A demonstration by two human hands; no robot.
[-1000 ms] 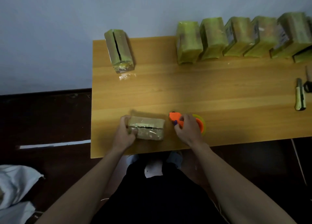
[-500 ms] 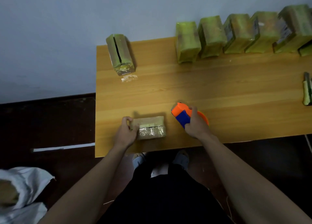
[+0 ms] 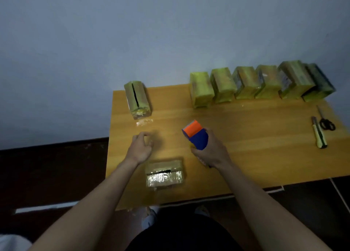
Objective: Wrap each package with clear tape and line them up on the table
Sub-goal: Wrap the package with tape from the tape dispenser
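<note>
Pkg being worked (image 3: 164,175) is lying flat near the front edge of the table (image 3: 246,156), left of centre, dark slit facing up, front face shiny w/ tape; neither hand is touching it. Left hand (image 3: 140,148) is hovering just behind it, fingers loosely curled, holding nothing. Right hand (image 3: 210,152) is gripping the orange/blue tape dispenser (image 3: 196,136) off the pkg's back-right, orange end pointing toward the back edge. Open room: wide bare strip running across mid-table between the hands and the back row, plus front-right area. Count: 6 wrapped pkgs in a row (image 3: 261,84) standing along the back edge toward the right corner, 1 lone slit pkg (image 3: 137,99) standing at the back-left corner, 1 flat at front = 8. Scissors (image 3: 326,122) and a utility knife (image 3: 319,133) are sitting near the right edge. Small clear scrap (image 3: 144,122) in front of the lone pkg, blurry, can't ID. Last pkg in row is sitting in shadow.
</note>
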